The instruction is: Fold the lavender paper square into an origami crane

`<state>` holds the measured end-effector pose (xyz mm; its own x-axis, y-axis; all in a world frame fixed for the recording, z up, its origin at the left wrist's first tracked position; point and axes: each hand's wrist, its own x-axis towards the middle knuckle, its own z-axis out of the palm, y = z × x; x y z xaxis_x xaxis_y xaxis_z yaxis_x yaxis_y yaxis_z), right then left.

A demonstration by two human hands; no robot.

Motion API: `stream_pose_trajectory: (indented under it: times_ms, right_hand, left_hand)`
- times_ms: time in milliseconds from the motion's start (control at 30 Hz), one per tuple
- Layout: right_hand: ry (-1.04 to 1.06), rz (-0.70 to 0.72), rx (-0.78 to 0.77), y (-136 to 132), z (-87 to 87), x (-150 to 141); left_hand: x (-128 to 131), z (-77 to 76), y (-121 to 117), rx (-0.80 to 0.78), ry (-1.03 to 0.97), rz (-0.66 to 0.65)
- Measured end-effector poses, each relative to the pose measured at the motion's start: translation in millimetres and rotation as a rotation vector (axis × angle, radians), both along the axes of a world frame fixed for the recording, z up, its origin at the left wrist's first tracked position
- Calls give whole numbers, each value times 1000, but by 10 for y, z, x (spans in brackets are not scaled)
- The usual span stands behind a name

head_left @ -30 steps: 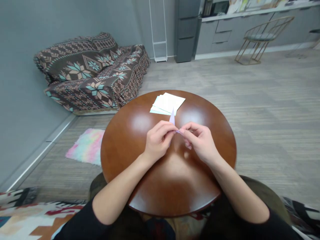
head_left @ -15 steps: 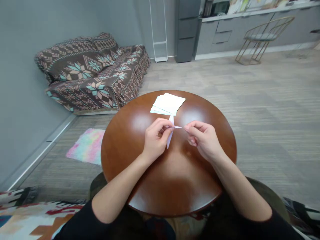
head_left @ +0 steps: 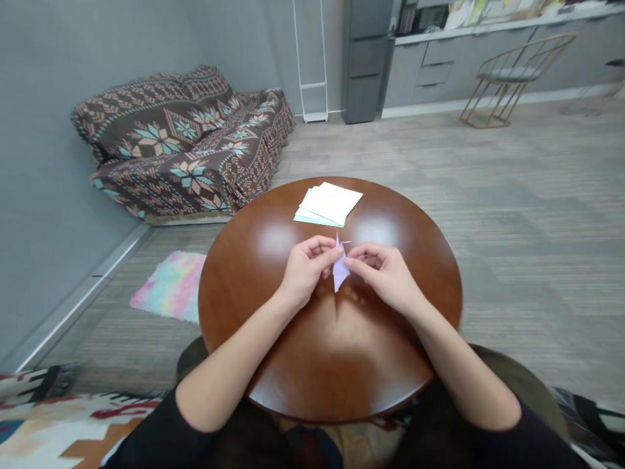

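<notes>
A small lilac folded paper figure [head_left: 339, 268] is held upright just above the round brown table [head_left: 273, 339]. My left hand [head_left: 306, 270] pinches its left side with thumb and fingertips. My right hand [head_left: 385, 277] pinches its right side, fingers curled. Both hands meet at the paper near the table's middle. A stack of pale square paper sheets [head_left: 328, 204] lies flat on the far part of the table, beyond my hands.
A patterned brown couch [head_left: 180, 140] stands at the back left against the grey wall. A pastel rug [head_left: 168, 293] lies on the floor left of the table. A wire chair [head_left: 512, 75] and grey cabinets [head_left: 371, 58] are far behind.
My right hand let go of the paper's thin point for a moment, then came back to pinch the figure. The paper now hangs with its broad part facing me.
</notes>
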<state>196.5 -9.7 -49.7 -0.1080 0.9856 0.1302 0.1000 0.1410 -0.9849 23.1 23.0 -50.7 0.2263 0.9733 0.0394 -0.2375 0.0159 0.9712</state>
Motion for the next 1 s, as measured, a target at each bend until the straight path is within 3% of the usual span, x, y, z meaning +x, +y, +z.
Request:
stream_pose_trajectory:
  times_ms: [133, 567, 1000]
  right_hand:
    - [17, 84, 2, 11, -17, 11]
    - [139, -17, -62, 17, -12, 6]
    - [52, -22, -23, 24, -55, -5]
  left_hand:
    - [10, 10, -17, 31, 60, -3]
    - [-19, -23, -31, -19, 95, -141]
    - [15, -42, -52, -89, 32, -162]
